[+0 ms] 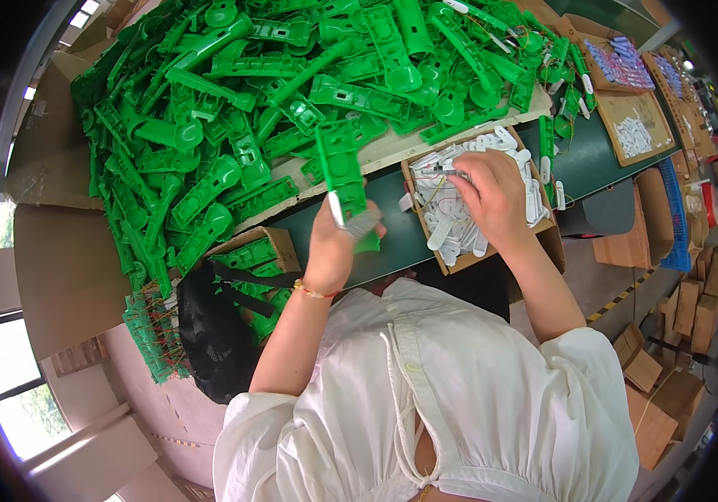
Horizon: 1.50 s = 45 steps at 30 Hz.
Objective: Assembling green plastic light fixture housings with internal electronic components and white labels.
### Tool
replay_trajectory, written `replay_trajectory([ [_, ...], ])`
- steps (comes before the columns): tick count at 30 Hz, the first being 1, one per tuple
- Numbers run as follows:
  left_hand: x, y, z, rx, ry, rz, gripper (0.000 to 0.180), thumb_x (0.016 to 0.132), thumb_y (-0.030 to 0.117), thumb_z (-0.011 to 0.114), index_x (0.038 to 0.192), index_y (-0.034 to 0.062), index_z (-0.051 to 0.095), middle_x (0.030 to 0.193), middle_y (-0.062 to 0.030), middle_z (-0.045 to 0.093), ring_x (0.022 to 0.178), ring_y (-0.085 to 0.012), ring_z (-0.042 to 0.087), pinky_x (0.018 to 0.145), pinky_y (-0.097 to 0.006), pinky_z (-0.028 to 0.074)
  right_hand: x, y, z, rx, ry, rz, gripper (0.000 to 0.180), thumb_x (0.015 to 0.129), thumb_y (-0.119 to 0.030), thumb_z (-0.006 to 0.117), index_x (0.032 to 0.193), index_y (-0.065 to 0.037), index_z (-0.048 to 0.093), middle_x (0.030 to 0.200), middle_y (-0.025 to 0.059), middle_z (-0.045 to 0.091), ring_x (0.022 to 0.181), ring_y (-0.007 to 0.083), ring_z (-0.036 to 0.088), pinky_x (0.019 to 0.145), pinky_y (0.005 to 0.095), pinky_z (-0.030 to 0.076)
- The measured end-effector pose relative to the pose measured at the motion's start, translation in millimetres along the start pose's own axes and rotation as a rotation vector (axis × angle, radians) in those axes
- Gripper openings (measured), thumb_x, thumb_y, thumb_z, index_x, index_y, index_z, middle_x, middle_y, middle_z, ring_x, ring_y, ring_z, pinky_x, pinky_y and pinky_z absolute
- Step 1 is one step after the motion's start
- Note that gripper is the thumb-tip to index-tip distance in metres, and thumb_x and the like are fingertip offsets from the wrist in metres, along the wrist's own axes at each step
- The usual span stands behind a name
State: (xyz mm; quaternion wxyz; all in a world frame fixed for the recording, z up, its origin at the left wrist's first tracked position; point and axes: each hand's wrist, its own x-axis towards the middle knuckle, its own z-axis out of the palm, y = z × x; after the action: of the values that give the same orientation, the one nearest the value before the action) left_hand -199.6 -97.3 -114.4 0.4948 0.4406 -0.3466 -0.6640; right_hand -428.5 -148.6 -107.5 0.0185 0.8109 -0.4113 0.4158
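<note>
A white blouse [459, 393] is nearest to me. Toward twelve o'clock, my left grip [332, 243] clasps the green shell [340, 159]; toward two, my right grip [497, 197] seemingly pinches a small wired piece [441, 171]. I judge this step picking; next calls for careful fitting.

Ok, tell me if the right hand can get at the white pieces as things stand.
Likely yes: the right hand is over the open box, and no lid covers the white pieces, though it seems to pinch a small part.
</note>
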Motion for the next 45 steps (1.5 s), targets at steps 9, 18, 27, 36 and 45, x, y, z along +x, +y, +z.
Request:
replay_trajectory([
  [9, 4.1, 18.4, 27.9, 0.475, -0.016, 0.494, 0.049, 0.074, -0.004, 0.067, 0.115, -0.0001, 0.042, 0.097, -0.0116, 0.062, 0.085, -0.0155, 0.059, 0.076, -0.027, 0.048, 13.1, -37.0, -9.3, 0.230, -0.027, -0.032, 0.023, 0.065, -0.004, 0.071, 0.083, -0.004, 0.058, 0.080, 0.0066, 0.060, 0.069, 0.0239, 0.058, 0.059, 0.0333, 0.045],
  [18, -8.4, 28.0, 38.2, 0.569, 0.226, 0.593, 0.051, 0.070, -0.006, 0.067, 0.113, -0.0006, 0.041, 0.091, -0.0099, 0.062, 0.084, -0.0158, 0.058, 0.077, -0.028, 0.046, 21.5, -53.9, -3.7, 0.271, -0.075, -0.020, 0.028, 0.062, -0.002, 0.071, 0.087, -0.004, 0.056, 0.080, 0.0069, 0.059, 0.070, 0.0229, 0.059, 0.057, 0.0312, 0.048],
  [27, -6.8, 23.8, -4.6, -0.300, -0.070, 0.064, 0.037, 0.090, 0.037, 0.050, 0.103, 0.0019, 0.050, 0.087, -0.0088, 0.057, 0.077, -0.0164, 0.057, 0.066, -0.030, 0.050, 15.8, -65.8, -4.2, 0.516, -0.230, 0.113, 0.036, 0.062, -0.003, 0.076, 0.094, -0.002, 0.061, 0.088, 0.0095, 0.056, 0.075, 0.0207, 0.059, 0.058, 0.0289, 0.049],
  [36, -13.9, 18.8, 3.3, -0.295, -0.093, 0.040, 0.044, 0.096, 0.038, 0.031, 0.114, 0.0022, 0.049, 0.108, -0.0116, 0.056, 0.097, -0.0204, 0.056, 0.083, -0.035, 0.047, 23.8, -84.2, 3.5, 0.260, -0.196, -0.112, 0.029, 0.064, -0.009, 0.071, 0.091, -0.004, 0.062, 0.084, 0.0035, 0.053, 0.068, 0.0165, 0.055, 0.053, 0.0270, 0.046],
  [45, -16.2, 11.1, 2.2, 0.037, -0.113, 0.140, 0.072, 0.089, 0.063, 0.019, 0.134, 0.0081, 0.030, 0.125, -0.0049, 0.046, 0.114, -0.0178, 0.043, 0.098, -0.035, 0.031, 27.6, -88.9, -6.1, 0.063, -0.187, -0.241, 0.024, 0.065, -0.008, 0.060, 0.087, 0.001, 0.062, 0.080, 0.0044, 0.048, 0.065, 0.0160, 0.051, 0.050, 0.0261, 0.042],
])
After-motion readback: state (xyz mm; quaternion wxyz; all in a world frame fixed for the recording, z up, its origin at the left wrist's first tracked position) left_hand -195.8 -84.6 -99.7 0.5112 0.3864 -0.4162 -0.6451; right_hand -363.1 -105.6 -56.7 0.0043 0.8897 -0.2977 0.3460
